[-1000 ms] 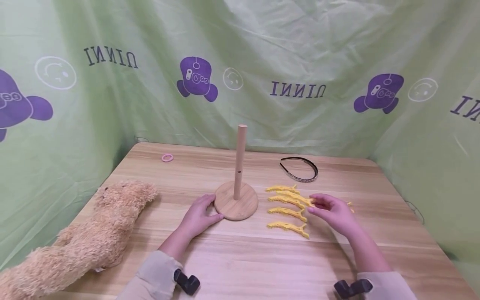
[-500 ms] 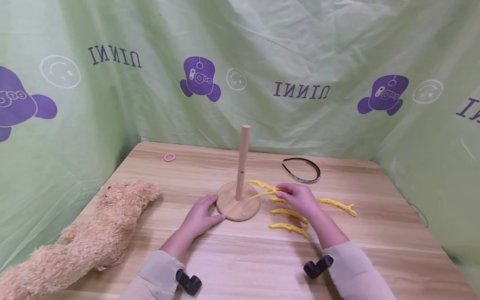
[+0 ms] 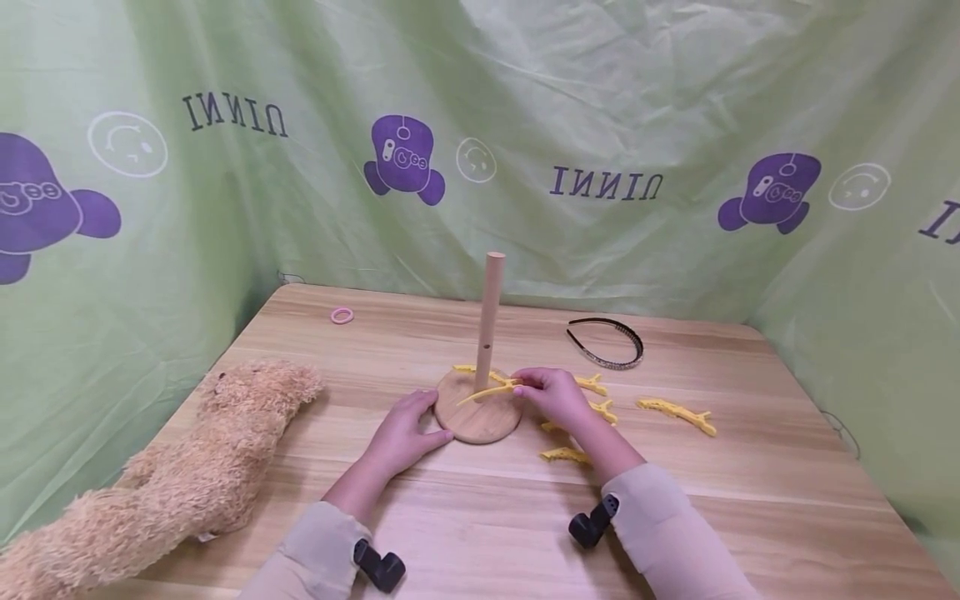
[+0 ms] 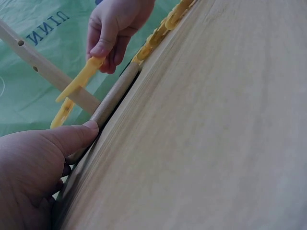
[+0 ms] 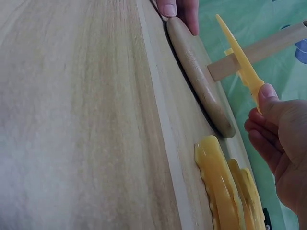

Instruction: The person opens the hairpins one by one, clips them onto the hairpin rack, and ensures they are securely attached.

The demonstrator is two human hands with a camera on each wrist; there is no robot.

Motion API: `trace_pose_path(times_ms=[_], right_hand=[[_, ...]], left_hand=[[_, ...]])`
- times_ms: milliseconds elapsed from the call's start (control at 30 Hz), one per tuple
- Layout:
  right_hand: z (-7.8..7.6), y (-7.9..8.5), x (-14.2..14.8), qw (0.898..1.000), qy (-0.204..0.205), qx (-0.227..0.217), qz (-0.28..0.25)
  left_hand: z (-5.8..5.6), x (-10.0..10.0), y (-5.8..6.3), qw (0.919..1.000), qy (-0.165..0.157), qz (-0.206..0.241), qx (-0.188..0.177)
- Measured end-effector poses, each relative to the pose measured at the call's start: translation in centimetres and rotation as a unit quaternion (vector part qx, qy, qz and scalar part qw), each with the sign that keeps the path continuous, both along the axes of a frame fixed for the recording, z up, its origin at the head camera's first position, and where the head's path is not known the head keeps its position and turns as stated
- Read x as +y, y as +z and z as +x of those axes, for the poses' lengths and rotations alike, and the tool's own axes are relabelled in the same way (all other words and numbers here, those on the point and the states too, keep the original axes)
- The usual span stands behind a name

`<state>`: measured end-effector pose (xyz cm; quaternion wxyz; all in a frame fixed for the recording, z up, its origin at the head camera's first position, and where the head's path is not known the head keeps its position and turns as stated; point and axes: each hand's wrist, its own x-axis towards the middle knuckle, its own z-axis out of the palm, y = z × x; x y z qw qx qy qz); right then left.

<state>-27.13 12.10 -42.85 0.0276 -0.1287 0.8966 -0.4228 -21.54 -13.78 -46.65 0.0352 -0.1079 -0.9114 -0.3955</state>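
Note:
My right hand (image 3: 553, 396) pinches a yellow alligator hair clip (image 3: 487, 393) by its tail end. The clip is spread apart, with one arm on either side of the upright wooden post (image 3: 489, 321), low down near the base; whether it touches the post I cannot tell. My left hand (image 3: 403, 435) grips the left edge of the stand's round wooden base (image 3: 480, 423), its thumb on the near rim (image 4: 88, 125). More yellow hair clips (image 5: 218, 184) lie in a column right of the base, partly hidden by my right hand and forearm.
A separate yellow clip (image 3: 677, 414) lies farther right. Behind it is a black headband (image 3: 617, 360) with a sparkly edge. A pink hair tie (image 3: 342, 316) sits at the back left. A fluffy tan plush toy (image 3: 217, 458) takes up the table's left side. Green curtains (image 3: 600, 100) enclose the table.
My right hand has picked a yellow clip from the column, carried it left and spread it around the post. The left hand has stayed on the base.

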Motion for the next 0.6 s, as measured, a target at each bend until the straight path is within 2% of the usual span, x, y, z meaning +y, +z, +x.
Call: trace_pose_path(times_ms=[267,600], right_hand=[[0.04,0.17,-0.59,0.999,-0.004,-0.033,-0.002],[0.15,0.29,-0.13,0.998,0.036,-0.045,-0.004]], left_hand=[[0.02,0.08,0.04,1.0,0.001,-0.002,-0.003],[0.05,0.08,0.12,0.9999,0.002,-0.006,-0.01]])
